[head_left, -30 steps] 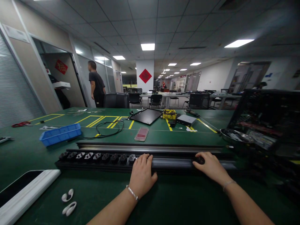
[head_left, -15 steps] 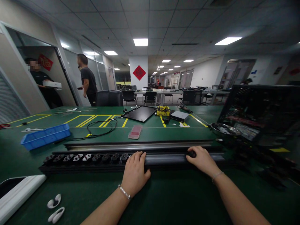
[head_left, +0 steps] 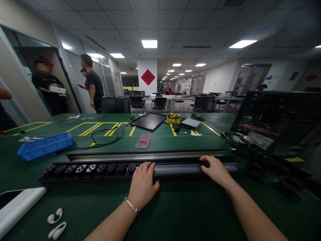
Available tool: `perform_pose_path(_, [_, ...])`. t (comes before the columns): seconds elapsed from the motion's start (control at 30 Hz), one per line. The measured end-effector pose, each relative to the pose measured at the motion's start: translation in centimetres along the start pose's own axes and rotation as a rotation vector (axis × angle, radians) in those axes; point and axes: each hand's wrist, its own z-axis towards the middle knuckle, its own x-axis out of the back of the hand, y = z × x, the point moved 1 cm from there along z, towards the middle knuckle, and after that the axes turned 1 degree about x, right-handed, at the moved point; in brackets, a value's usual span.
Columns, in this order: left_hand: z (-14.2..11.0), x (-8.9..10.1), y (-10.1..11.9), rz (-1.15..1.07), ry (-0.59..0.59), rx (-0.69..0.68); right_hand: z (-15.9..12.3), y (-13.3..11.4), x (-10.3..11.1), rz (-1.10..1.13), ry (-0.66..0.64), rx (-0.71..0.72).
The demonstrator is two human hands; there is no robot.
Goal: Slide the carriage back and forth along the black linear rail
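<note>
A long black power strip (head_left: 100,170) with a row of sockets lies across the green table (head_left: 175,214) in front of me. My left hand (head_left: 142,184) rests on its middle, just right of the last socket, fingers curled over the top edge. My right hand (head_left: 215,169) presses on the strip's right part, fingers bent over a small dark piece I cannot make out. A second long metal rail (head_left: 145,154) lies just behind the strip.
A blue bin (head_left: 45,144), a black cable loop (head_left: 107,135), a dark flat panel (head_left: 149,121) and small boxes (head_left: 192,124) lie farther back. White earbuds (head_left: 55,223) and a white-edged device (head_left: 17,206) sit near left. A black rack (head_left: 276,120) and metal bowl (head_left: 237,138) stand right. Two people (head_left: 91,83) talk at back left.
The view has swung left and down a little. Both hands stay on the strip. A second person holding a white box has come into sight at the left doorway.
</note>
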Motion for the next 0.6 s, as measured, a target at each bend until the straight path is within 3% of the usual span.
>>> perform_pose_path(0.6, [0.0,-0.1,0.0,-0.009,-0.010,0.007,-0.1,1.6,0.3,-0.102,0.071,-0.048])
